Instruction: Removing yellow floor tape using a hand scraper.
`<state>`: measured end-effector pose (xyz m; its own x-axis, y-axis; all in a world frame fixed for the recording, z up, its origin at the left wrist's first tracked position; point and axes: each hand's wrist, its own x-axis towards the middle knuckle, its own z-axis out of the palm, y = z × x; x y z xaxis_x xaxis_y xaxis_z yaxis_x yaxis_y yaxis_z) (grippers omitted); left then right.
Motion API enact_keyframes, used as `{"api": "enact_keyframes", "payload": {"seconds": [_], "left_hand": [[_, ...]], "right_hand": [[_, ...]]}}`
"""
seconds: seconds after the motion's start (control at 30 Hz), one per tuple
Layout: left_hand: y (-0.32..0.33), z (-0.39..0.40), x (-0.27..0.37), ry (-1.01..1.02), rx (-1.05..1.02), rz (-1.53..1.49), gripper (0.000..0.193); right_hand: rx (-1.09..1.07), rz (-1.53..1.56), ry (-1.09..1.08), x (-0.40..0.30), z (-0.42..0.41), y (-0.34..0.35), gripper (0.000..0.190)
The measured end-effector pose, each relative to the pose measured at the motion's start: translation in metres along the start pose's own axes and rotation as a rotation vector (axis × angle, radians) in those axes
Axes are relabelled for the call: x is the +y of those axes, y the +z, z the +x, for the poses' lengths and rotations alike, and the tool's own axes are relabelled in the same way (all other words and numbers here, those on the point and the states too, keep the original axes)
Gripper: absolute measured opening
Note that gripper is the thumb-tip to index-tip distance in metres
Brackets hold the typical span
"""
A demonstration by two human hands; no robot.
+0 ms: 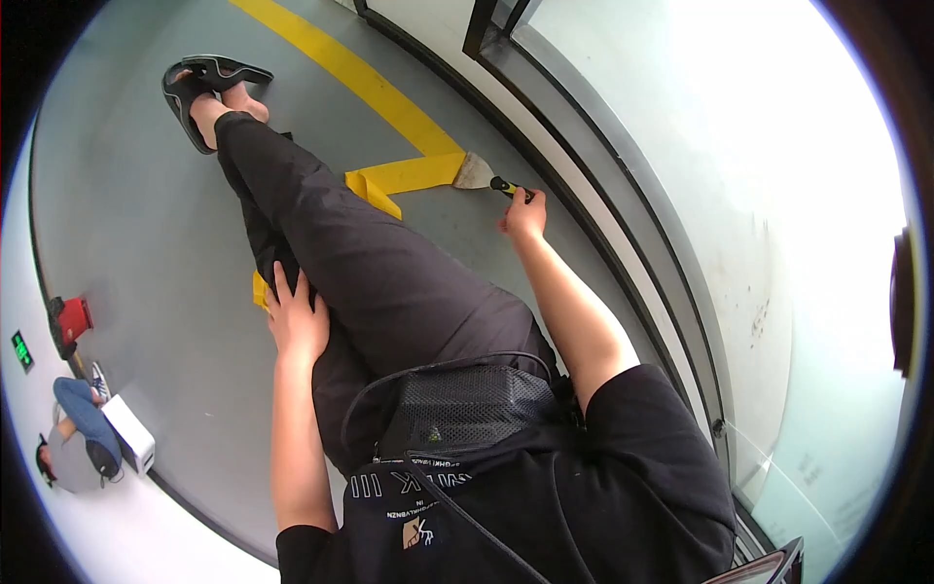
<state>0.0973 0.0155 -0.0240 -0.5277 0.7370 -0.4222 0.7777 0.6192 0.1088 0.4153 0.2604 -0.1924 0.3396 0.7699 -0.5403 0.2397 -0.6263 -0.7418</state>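
My right hand (527, 213) grips the black and yellow handle of a putty knife (476, 171). Its broad, stained blade lies flat at the floor, touching the end of a strip of yellow floor tape (412, 174). The far end of that strip is folded and loose beside my leg. A longer yellow tape line (350, 69) runs from the blade up along the grey floor. My left hand (298, 314) rests on my trouser leg with fingers spread and holds nothing. Partly hidden behind that hand is another bit of yellow tape (260, 290).
A dark-framed glass partition (657, 190) borders the floor on the right. My outstretched legs (394, 248) cross the middle. At far left, a person (80, 438) sits on a white box (130, 432); a red object (73, 320) stands by the wall.
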Motion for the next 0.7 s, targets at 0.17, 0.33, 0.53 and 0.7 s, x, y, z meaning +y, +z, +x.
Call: {"api": "enact_keyframes", "payload": {"seconds": [0.17, 0.33, 0.53, 0.7], "left_hand": [[-0.001, 0.0, -0.002, 0.014, 0.009, 0.007, 0.054], [-0.002, -0.002, 0.001, 0.022, 0.004, -0.05, 0.054], [-0.004, -0.002, 0.002, 0.013, -0.008, -0.043, 0.054], [-0.004, -0.001, 0.002, 0.011, 0.001, -0.001, 0.054]], "right_hand": [[-0.031, 0.129, -0.017, -0.021, -0.004, -0.008, 0.031], [-0.119, 0.003, -0.013, -0.025, 0.005, -0.005, 0.029], [-0.043, -0.158, -0.341, -0.037, 0.014, -0.002, 0.033], [-0.033, -0.264, -0.691, -0.066, -0.02, 0.032, 0.034]]}}
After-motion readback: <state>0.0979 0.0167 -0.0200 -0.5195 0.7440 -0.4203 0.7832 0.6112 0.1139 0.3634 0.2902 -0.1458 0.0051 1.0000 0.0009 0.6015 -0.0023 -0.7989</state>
